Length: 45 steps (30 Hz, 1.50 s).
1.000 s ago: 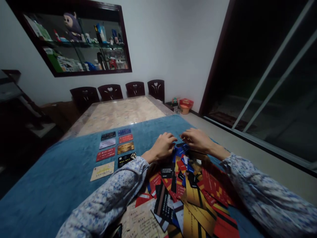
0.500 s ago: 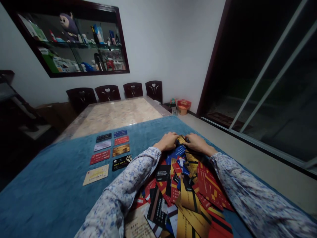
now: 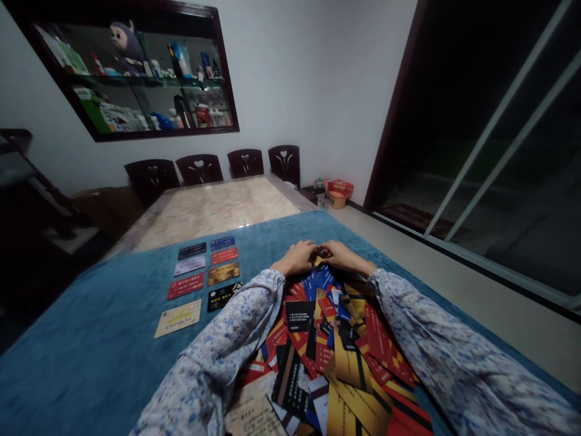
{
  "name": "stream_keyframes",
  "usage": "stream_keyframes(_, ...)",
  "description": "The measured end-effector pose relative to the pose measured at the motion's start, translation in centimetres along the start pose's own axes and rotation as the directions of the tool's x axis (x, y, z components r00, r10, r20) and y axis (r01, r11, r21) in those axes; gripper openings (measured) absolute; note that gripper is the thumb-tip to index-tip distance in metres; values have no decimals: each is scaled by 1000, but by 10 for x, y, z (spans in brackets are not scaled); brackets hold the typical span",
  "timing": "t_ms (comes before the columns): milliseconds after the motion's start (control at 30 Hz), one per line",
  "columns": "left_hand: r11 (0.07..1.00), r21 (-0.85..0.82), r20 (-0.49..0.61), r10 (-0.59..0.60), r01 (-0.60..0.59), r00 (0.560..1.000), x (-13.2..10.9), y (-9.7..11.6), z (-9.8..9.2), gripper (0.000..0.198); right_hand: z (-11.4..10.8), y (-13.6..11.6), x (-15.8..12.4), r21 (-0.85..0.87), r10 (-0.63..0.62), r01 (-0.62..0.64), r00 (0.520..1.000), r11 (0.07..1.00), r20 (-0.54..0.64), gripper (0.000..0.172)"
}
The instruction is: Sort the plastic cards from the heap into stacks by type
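Note:
A heap of red, gold, black and blue plastic cards (image 3: 336,345) lies on a blue cloth (image 3: 104,345) in front of me. My left hand (image 3: 297,259) and my right hand (image 3: 338,255) meet at the heap's far end, fingers curled and touching, closed over cards there. What exactly they grip is hidden by the fingers. Both forearms, in flowered sleeves, flank the heap. To the left, several single cards (image 3: 206,275) lie face up in two neat columns, with a beige card (image 3: 178,318) nearest me.
Beyond the cloth is a bare marble tabletop (image 3: 218,209) with dark chairs (image 3: 200,168) along its far side. A glass wall cabinet (image 3: 131,72) hangs above. A sliding glass door (image 3: 499,157) is at the right, with a red tub (image 3: 339,192) on the floor.
Both hands have reached farther away along the heap and drawn together until their fingers touch. The heap's far end is pushed in tighter. The laid-out cards have not moved.

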<state>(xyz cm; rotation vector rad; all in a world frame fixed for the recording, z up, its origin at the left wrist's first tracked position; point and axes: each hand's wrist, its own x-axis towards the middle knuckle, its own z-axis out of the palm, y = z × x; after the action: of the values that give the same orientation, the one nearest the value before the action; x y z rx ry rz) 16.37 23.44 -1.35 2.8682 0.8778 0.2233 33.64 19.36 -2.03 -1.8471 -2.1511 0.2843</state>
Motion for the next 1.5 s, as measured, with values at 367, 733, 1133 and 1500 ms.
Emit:
stream_keyframes(367, 994, -106, 58, 29, -22, 998, -18, -21, -8, 48, 15, -12, 0, 120, -72, 92, 985, 989, -159, 38)
stream_keyframes(733, 981, 118, 149, 134, -152, 980, -24, -26, -16, 26, 0, -19, -12, -81, -74, 71, 997, 994, -37, 27)
stream_keyframes(1133, 999, 34, -62, 29, -27, 998, -73, -49, -24, 24, -6, -37, -20, -57, -243, 244, 970, 968, 18, 31)
stream_keyframes(1500, 920, -377, -248, -213, 109, 945, -97, -35, -11, 29, 13, -46, -8, 23, -273, 278, 955, 960, -117, 19)
